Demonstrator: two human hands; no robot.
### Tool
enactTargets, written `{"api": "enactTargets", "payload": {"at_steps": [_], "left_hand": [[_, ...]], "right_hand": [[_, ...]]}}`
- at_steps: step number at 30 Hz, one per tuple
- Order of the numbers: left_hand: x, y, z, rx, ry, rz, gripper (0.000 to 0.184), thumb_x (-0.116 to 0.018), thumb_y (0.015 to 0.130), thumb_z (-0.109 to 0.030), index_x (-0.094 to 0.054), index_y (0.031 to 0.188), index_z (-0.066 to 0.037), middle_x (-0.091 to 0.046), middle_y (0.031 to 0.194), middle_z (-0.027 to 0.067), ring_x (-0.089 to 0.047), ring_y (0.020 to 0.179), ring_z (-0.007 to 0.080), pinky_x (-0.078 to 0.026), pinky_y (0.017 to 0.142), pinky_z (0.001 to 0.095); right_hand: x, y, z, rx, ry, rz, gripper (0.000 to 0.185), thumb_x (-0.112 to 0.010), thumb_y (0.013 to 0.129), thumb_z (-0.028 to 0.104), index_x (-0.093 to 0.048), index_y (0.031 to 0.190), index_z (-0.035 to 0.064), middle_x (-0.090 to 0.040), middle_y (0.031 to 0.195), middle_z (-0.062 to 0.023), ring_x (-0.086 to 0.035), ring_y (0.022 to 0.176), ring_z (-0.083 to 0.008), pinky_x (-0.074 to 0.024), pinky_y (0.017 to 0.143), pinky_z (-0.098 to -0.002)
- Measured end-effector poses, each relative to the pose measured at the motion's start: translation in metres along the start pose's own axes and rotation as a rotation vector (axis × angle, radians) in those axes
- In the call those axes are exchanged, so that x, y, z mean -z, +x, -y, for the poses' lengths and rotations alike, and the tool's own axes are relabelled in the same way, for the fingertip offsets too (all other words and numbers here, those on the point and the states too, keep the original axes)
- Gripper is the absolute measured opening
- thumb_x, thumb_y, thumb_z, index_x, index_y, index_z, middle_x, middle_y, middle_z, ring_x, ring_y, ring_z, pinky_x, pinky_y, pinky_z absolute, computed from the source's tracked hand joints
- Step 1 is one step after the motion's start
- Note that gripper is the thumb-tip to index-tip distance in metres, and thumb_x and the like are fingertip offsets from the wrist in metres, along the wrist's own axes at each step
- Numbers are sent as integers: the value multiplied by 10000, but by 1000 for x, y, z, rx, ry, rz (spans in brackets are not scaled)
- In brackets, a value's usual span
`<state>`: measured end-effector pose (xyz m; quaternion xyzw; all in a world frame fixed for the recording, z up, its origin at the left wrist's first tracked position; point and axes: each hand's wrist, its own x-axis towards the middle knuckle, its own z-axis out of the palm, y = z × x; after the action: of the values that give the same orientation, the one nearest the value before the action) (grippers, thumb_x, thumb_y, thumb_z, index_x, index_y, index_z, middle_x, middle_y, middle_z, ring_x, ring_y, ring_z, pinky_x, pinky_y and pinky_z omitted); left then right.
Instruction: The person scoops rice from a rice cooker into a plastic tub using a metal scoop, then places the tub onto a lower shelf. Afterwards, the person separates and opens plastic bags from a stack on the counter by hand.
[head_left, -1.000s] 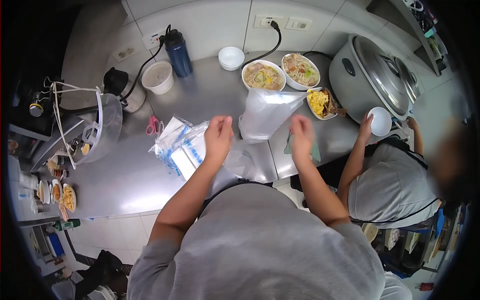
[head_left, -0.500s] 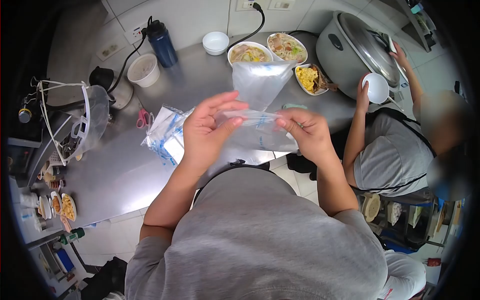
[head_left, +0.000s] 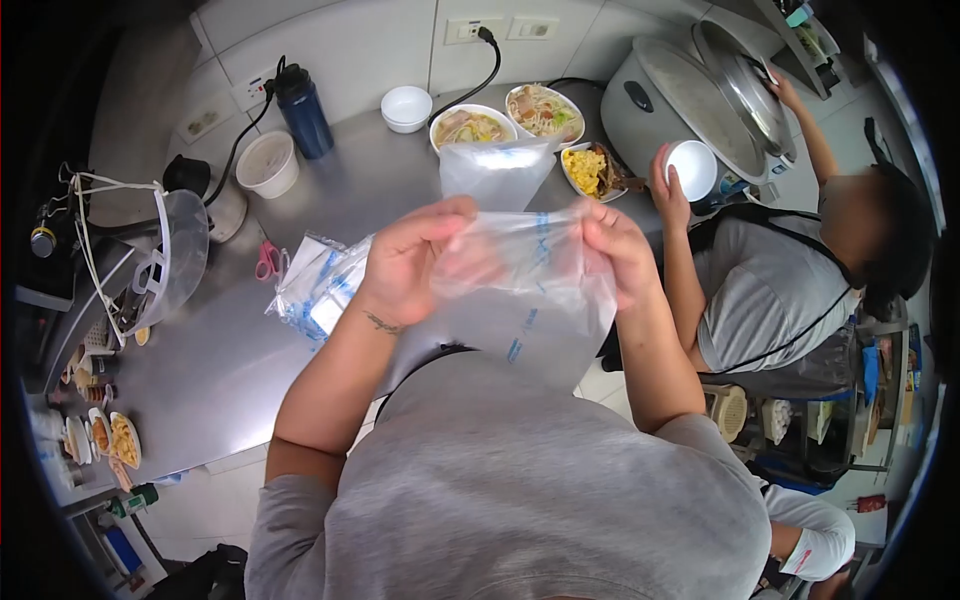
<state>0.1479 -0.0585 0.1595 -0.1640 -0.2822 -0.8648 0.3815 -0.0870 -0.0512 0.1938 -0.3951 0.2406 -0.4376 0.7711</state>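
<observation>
In front of my body, a clear plastic bag (head_left: 535, 305) with blue print hangs stretched between my two hands. My left hand (head_left: 405, 262) grips its left upper edge, and my right hand (head_left: 620, 250) pinches the right upper corner. Just beyond them stands another translucent bag (head_left: 495, 172), in front of two bowls: a noodle bowl with broth (head_left: 472, 127) and a noodle bowl with greens (head_left: 545, 112). Beside these sits a small bowl of yellow egg and brown pieces (head_left: 590, 172). Left of my left hand lies a pack of plastic bags (head_left: 320, 285) next to pink scissors (head_left: 268, 262).
At right, a co-worker (head_left: 780, 280) holds a white bowl (head_left: 690, 170) and the lid (head_left: 740, 85) of a large cooker (head_left: 650, 100). Stacked white bowls (head_left: 406, 108), a blue bottle (head_left: 303, 112) and a white tub (head_left: 268, 165) stand along the back of the steel counter (head_left: 200, 385).
The bag between my hands has spread out and now hangs lower, its print showing. The co-worker's lid has lifted off the cooker, exposing its inside. My view has shifted slightly.
</observation>
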Motion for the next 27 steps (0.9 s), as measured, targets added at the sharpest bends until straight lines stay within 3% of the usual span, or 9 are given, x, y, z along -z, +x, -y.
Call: {"api": "enactTargets", "payload": {"at_steps": [3, 9, 11, 13, 16, 17, 21, 25, 27], "left_hand": [[-17, 9, -17, 409, 549, -377, 162, -499, 905, -133, -572, 1000, -25, -639, 955, 90, -602, 854, 163, -467, 797, 300], [63, 16, -39, 124, 244, -986, 168, -514, 889, -95, -565, 1034, -28, -627, 925, 55, -610, 786, 126, -494, 637, 266], [153, -44, -11, 30, 35, -747, 154, -523, 877, -82, -561, 1018, -35, -631, 861, 60, -631, 759, 121, -497, 525, 255], [190, -60, 22, 200, 505, -1199, 152, -518, 873, -101, -575, 1003, -47, -620, 805, 82, -607, 606, 128, -367, 333, 210], [144, -25, 26, 264, 1115, -1348, 145, -532, 872, -132, -569, 941, -10, -617, 726, 88, -617, 549, 150, -444, 359, 263], [142, -25, 32, 267, 1213, -1344, 155, -530, 877, -143, -569, 932, -3, -618, 726, 92, -614, 537, 161, -451, 361, 267], [170, -23, 35, 356, 1237, -1432, 179, -529, 885, -159, -568, 913, 14, -619, 724, 114, -605, 505, 203, -479, 373, 285], [180, -63, 54, 266, 1287, -1352, 167, -546, 890, -153, -584, 954, -3, -632, 801, 133, -635, 650, 218, -530, 509, 306], [137, -82, 33, -154, 1634, -1156, 165, -565, 887, -129, -601, 1009, -23, -640, 883, 118, -634, 771, 220, -526, 636, 331]], "right_hand": [[2, 24, 26, 113, 22, 101, 157, -592, 873, 141, -599, 931, -5, -558, 725, -6, -505, 601, -80, -421, 526, -219], [91, 124, -18, -52, -442, -285, 166, -551, 864, 113, -641, 934, -8, -624, 790, -80, -572, 695, -139, -461, 576, -260], [93, 120, -64, -105, -335, -558, 215, -537, 865, 149, -643, 975, -3, -648, 855, -95, -590, 739, -151, -483, 640, -271], [91, 110, -106, -319, -636, -671, 263, -552, 855, 201, -634, 1016, 10, -670, 903, -118, -633, 769, -212, -499, 688, -306], [123, 120, -136, 471, -1072, -583, 314, -561, 848, 255, -614, 1049, 20, -676, 923, -133, -654, 798, -292, -506, 727, -356], [128, 115, -127, 392, -1366, -438, 348, -561, 846, 287, -595, 1080, 33, -667, 949, -168, -650, 837, -351, -502, 762, -396], [96, 109, -123, -221, -871, -522, 310, -506, 877, 273, -595, 1049, 31, -664, 865, -152, -668, 732, -267, -524, 573, -400], [115, 107, -140, -192, -632, -737, 280, -515, 889, 251, -581, 993, -1, -630, 761, -106, -604, 588, -172, -454, 445, -290], [128, 87, -144, -95, -609, -764, 255, -555, 884, 240, -571, 957, -5, -593, 711, -69, -542, 531, -134, -417, 441, -243]]}}
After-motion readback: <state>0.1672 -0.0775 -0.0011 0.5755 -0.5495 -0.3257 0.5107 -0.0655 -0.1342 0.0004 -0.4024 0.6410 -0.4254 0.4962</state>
